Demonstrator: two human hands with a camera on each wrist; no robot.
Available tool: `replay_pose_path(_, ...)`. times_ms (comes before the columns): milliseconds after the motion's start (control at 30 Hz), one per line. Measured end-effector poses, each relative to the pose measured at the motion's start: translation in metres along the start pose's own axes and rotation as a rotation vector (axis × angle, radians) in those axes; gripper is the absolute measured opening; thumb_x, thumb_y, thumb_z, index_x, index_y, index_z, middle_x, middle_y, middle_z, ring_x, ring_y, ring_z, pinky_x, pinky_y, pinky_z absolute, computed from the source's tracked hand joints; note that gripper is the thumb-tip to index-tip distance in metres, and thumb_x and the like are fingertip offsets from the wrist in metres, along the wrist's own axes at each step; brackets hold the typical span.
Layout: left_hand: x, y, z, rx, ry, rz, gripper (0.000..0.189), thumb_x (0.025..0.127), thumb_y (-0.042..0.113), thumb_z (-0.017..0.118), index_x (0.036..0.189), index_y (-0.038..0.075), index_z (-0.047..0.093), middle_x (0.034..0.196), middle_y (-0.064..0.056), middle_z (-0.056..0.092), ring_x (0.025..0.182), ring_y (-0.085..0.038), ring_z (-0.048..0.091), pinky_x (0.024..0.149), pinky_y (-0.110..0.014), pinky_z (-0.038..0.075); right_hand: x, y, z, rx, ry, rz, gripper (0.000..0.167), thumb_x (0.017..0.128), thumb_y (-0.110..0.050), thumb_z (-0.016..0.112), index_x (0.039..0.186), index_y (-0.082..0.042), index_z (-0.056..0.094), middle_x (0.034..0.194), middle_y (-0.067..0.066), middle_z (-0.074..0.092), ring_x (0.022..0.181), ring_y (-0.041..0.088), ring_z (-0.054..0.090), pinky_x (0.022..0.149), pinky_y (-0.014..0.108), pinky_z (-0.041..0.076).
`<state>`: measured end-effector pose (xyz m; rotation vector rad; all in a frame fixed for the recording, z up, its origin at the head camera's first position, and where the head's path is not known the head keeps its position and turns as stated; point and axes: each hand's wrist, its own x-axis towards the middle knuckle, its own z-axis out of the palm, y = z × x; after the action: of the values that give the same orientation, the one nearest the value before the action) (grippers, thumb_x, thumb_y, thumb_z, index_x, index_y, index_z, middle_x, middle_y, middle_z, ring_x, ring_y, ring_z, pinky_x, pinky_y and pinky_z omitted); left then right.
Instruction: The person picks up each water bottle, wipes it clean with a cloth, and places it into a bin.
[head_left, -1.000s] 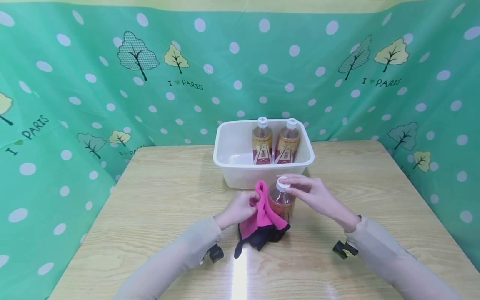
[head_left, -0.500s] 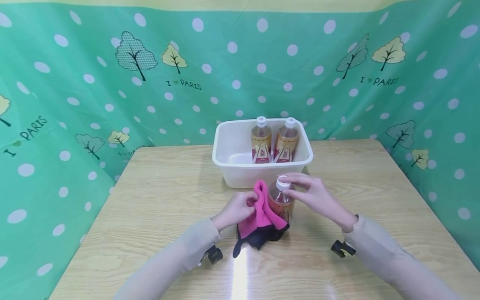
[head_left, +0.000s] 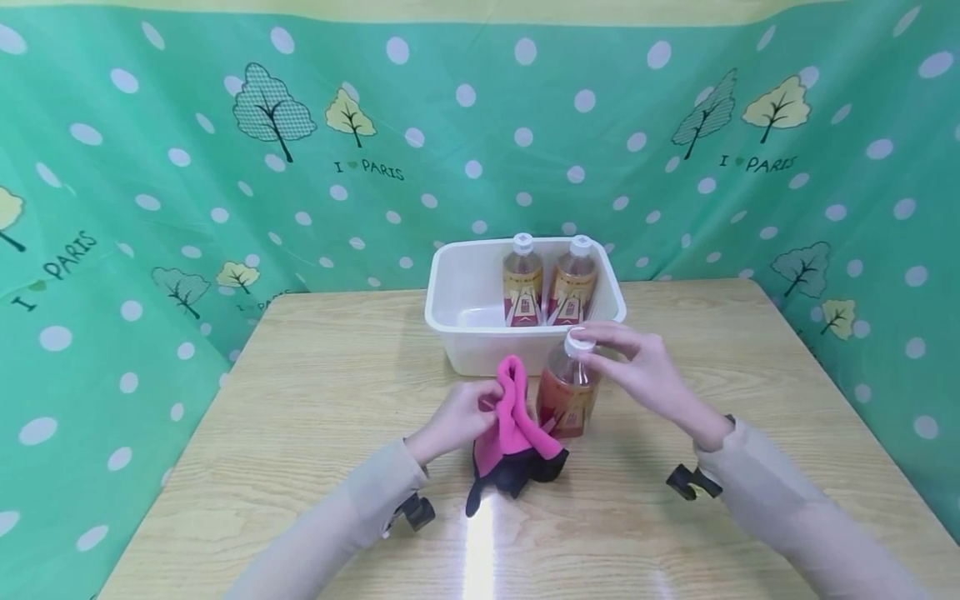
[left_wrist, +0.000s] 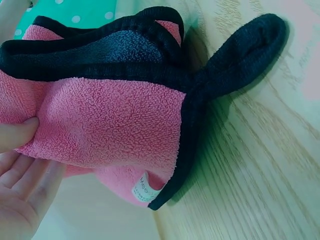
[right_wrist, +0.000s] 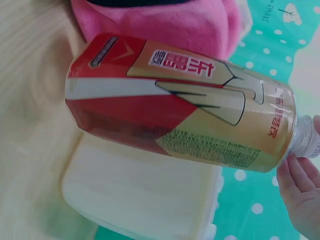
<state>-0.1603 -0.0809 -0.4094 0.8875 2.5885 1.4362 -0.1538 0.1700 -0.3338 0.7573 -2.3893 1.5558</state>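
Note:
My left hand (head_left: pixel 457 421) pinches a folded pink towel (head_left: pixel 512 425) with dark trim; thumb and fingers show on its fold in the left wrist view. The towel's lower edge rests on the table, and its black loop (left_wrist: pixel 245 52) lies on the wood. Just right of it, my right hand (head_left: pixel 643 371) grips a drink bottle (head_left: pixel 567 402) by its white cap. The bottle has a red and gold label (right_wrist: pixel 185 110) and leans slightly. Its base seems just off the table. Towel and bottle now stand slightly apart at the bottom.
Behind the hands is a white plastic tub (head_left: pixel 480 354). Two similar bottles, one on the left (head_left: pixel 523 292) and one on the right (head_left: pixel 573 292), stand in its right half. A green dotted curtain (head_left: pixel 450 133) hangs behind the wooden table (head_left: pixel 315 375).
My right hand has moved the bottle up and to the right, away from the towel, and more of its label shows. My left hand and the towel have shifted slightly left.

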Motion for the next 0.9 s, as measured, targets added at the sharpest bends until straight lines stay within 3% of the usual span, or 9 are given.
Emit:
replay_pose_path(400,-0.009,-0.001,-0.011,-0.016,0.037,-0.041,0.024,0.068,-0.013,0.052,0.088,-0.003,0.061,0.085,-0.012,0.064,0.079,-0.022,0.062,0.068,-0.02,0.052,0.024,-0.04,-0.035,-0.045,0.008,0.004,0.029,0.078,-0.005,0.064,0.107,0.0,0.061,0.108,0.013,0.061,0.101,0.005,0.055,0.089,0.02,0.044)
replay_pose_path(533,-0.012,0.012,-0.015,-0.016,0.044,-0.071,0.023,0.068,-0.016,0.051,0.087,-0.006,0.06,0.085,-0.017,0.063,0.08,-0.027,0.061,0.069,-0.027,0.054,0.035,-0.058,-0.049,-0.054,0.001,0.042,0.031,0.079,-0.01,0.064,0.11,-0.003,0.06,0.11,0.009,0.06,0.097,0.007,0.058,0.083,0.019,0.047)
replay_pose_path(767,-0.014,0.004,-0.016,-0.02,0.06,-0.086,0.023,0.068,-0.014,0.052,0.087,-0.004,0.061,0.086,-0.015,0.063,0.08,-0.025,0.062,0.067,-0.02,0.052,0.059,-0.081,-0.072,-0.039,0.042,0.135,0.034,0.079,-0.017,0.065,0.112,-0.008,0.061,0.105,0.0,0.063,0.091,0.01,0.06,0.078,0.015,0.048)
replay_pose_path(900,-0.016,0.021,-0.02,-0.006,0.058,-0.092,0.023,0.067,-0.016,0.052,0.087,-0.007,0.06,0.085,-0.018,0.062,0.079,-0.028,0.061,0.067,-0.022,0.053,0.075,-0.089,-0.082,-0.013,0.052,0.172,0.035,0.079,-0.02,0.065,0.113,-0.011,0.06,0.102,-0.003,0.065,0.093,0.01,0.06,0.086,0.019,0.045)
